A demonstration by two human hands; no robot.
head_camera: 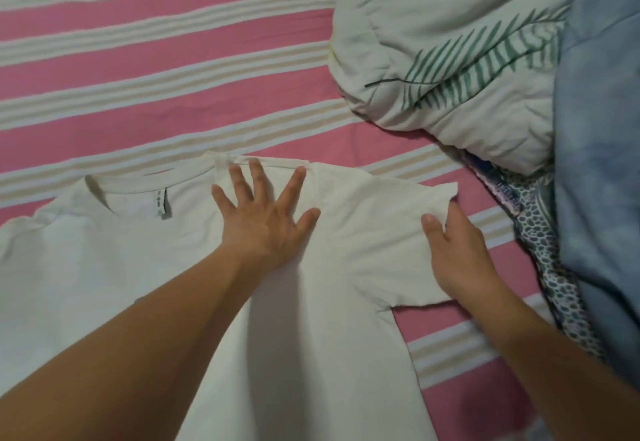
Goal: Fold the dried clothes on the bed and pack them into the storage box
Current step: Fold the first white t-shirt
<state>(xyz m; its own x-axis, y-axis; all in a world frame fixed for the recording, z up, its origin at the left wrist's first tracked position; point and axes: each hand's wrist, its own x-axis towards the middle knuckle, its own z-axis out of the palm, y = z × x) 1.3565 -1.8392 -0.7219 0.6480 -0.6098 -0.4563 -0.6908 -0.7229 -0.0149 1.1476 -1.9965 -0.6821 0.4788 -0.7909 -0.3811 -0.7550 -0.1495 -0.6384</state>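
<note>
White cotton T-shirt (pixel 104 267) lies flat near the bed's (pixel 173 69) front edge, soft, light, limp. Left hand (pixel 266 218) spread, pressing the shoulder; right hand (pixel 457 250) pinches the sleeve (pixel 388 232) hem. Best held by sleeve edge or shoulder seam; likely wrinkles. Storage box not in view.

A white T-shirt (pixel 104 284) is spread flat on the pink striped bed sheet (pixel 156 69), collar away from the camera; its shoulder is pressed by the left hand (pixel 266 212), fingers splayed and straight; the edge of the short sleeve (pixel 388 232) is pinched by the right hand (pixel 453 250); a leaf-printed quilt (pixel 450 52) and a blue blanket (pixel 602 163) are bunched at the right.
</note>
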